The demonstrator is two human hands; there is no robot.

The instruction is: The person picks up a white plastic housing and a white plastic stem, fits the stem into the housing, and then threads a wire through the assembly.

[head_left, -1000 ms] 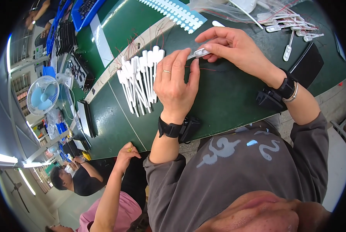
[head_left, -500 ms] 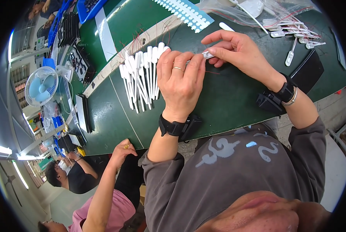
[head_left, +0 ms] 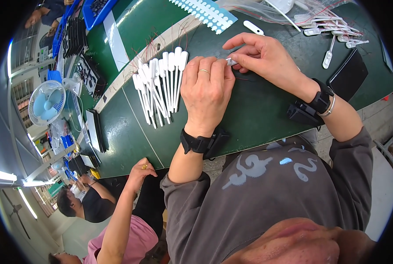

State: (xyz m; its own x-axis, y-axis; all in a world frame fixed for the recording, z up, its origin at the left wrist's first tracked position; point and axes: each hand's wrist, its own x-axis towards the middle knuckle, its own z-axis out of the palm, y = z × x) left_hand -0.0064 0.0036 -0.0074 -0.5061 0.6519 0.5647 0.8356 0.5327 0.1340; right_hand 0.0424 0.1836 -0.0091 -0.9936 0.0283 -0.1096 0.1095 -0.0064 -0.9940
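Observation:
My left hand (head_left: 208,90) is closed, back up, with its fingertips around one end of a small white plastic part (head_left: 231,62). The thumb and fingers of my right hand (head_left: 264,56) pinch the same part from the other side; most of it is hidden. A thin dark red wire (head_left: 245,80) trails below the fingers. Left of my left hand lies a row of white sticks with wide rounded heads (head_left: 162,68), thin red wires at their far ends. Just beyond my right hand is a loose white oblong cover (head_left: 253,27).
At the far right, white open-shell sticks (head_left: 332,25) lie piled by a clear plastic bag (head_left: 249,6). A black flat case (head_left: 349,75) rests right of my right hand. A light blue sticker sheet (head_left: 207,15) lies at the back. A co-worker's hand (head_left: 140,172) is at the table's left front edge.
My hands keep their grip on the white part, the right hand shifted slightly left. The loose white cover, partly hidden behind my right hand before, now shows whole.

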